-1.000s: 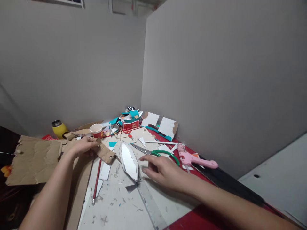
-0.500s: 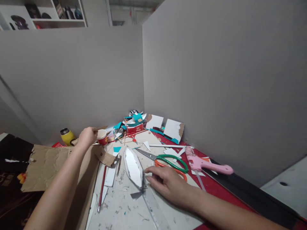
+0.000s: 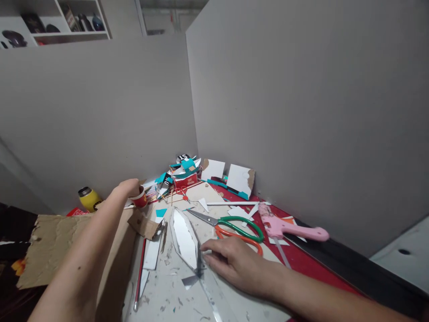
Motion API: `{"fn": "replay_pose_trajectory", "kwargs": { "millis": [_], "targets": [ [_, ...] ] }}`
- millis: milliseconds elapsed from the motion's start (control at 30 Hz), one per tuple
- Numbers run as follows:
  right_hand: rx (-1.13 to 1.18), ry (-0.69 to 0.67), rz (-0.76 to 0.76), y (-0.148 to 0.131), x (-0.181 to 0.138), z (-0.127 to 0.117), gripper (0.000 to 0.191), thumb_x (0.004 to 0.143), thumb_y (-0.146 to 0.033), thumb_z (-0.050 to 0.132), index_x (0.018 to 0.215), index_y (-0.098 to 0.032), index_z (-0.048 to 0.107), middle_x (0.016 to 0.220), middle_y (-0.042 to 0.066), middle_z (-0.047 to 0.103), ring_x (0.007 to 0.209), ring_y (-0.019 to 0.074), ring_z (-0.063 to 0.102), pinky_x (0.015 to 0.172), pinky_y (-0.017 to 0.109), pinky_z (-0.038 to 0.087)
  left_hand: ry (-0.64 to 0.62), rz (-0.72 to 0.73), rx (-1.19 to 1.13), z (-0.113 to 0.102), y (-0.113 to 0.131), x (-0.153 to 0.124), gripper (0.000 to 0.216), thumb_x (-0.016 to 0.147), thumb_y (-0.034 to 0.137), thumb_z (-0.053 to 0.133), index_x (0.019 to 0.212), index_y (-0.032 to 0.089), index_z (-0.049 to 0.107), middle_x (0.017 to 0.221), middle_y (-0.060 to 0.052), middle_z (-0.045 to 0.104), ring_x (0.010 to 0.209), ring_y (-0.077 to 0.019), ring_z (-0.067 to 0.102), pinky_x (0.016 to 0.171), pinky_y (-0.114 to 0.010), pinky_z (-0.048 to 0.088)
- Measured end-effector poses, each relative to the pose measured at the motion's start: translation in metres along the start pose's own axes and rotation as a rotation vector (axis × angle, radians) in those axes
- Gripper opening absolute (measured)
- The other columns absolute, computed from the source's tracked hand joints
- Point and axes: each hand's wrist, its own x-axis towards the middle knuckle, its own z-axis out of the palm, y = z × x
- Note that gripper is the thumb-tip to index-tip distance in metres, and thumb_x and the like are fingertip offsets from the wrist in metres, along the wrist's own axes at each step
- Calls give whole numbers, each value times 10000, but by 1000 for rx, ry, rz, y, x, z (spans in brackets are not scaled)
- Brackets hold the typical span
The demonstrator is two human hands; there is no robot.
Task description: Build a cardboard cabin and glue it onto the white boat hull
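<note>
My left hand (image 3: 129, 187) reaches over the rim of a small red-and-white paper cup (image 3: 142, 200), fingers bent down; the fingertips are hidden, so I cannot see what they hold. Low over the board lies my right hand (image 3: 231, 263), thumb and forefinger slightly apart and nothing visible between them. Its fingertips are at the right edge of a white boat-shaped cardboard piece (image 3: 185, 238); whether they touch it I cannot tell. A clear ruler (image 3: 214, 297) runs from below that piece toward me. Scissors with green and orange handles (image 3: 238, 226) lie just beyond the right hand.
A pink glue gun (image 3: 288, 230) rests at the right. Torn brown cardboard (image 3: 144, 225), a red pencil (image 3: 140, 277) and white scraps lie at the left. A teal-and-white paper model (image 3: 187, 167) stands in the corner of grey partitions. A yellow bottle (image 3: 90, 200) is far left.
My left hand has moved down from beside the cup to its rim, with the fingers dipping at it. The right hand has stayed nearly still. The view has shifted slightly.
</note>
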Motion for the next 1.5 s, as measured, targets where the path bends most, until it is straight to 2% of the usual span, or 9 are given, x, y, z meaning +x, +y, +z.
{"fn": "replay_pose_trajectory", "kwargs": {
  "millis": [200, 633, 767, 1000, 1267, 1500],
  "targets": [
    [-36, 23, -9, 4, 0, 0, 203, 861, -213, 483, 862, -162, 680, 669, 27, 643, 578, 119, 512, 581, 231, 366, 26, 15, -8, 3, -3, 5, 269, 888, 368, 596, 1045, 154, 636, 1034, -59, 662, 890, -190, 647, 759, -354, 537],
    [-77, -63, 7, 2, -1, -4, 213, 877, -207, 469, 878, -163, 677, 743, 59, 700, 659, 152, 603, 612, 247, 385, 50, 33, -36, -5, -8, -1, 262, 888, 350, 596, 1028, 132, 639, 1017, -49, 659, 868, -194, 644, 738, -353, 545],
    [-66, -81, 13, 2, 0, -5, 201, 876, -210, 466, 864, -172, 663, 732, 49, 688, 636, 137, 580, 587, 234, 367, 73, 51, -63, -7, -14, -2, 261, 885, 355, 599, 992, 122, 648, 983, -42, 664, 834, -186, 643, 711, -337, 544],
    [-88, -73, -6, 5, 0, -3, 173, 851, -193, 467, 785, -179, 627, 630, 7, 602, 548, 106, 440, 547, 223, 321, 135, 65, -114, -6, -27, -5, 256, 897, 360, 582, 980, 124, 638, 939, -39, 663, 787, -162, 639, 688, -326, 542],
    [-89, -96, -11, 4, 0, -2, 199, 868, -191, 449, 816, -171, 640, 642, 22, 608, 555, 114, 458, 559, 226, 340, 205, 44, -152, -3, -36, -7, 280, 899, 396, 570, 879, 125, 638, 821, -15, 654, 696, -138, 620, 643, -299, 521],
    [-86, -90, -24, 6, -1, -1, 196, 871, -187, 442, 804, -177, 625, 656, 15, 612, 560, 107, 464, 558, 217, 340, 237, 37, -156, -1, -39, -6, 283, 901, 401, 559, 902, 129, 635, 852, -23, 647, 729, -148, 614, 670, -315, 515]
  ]
}}
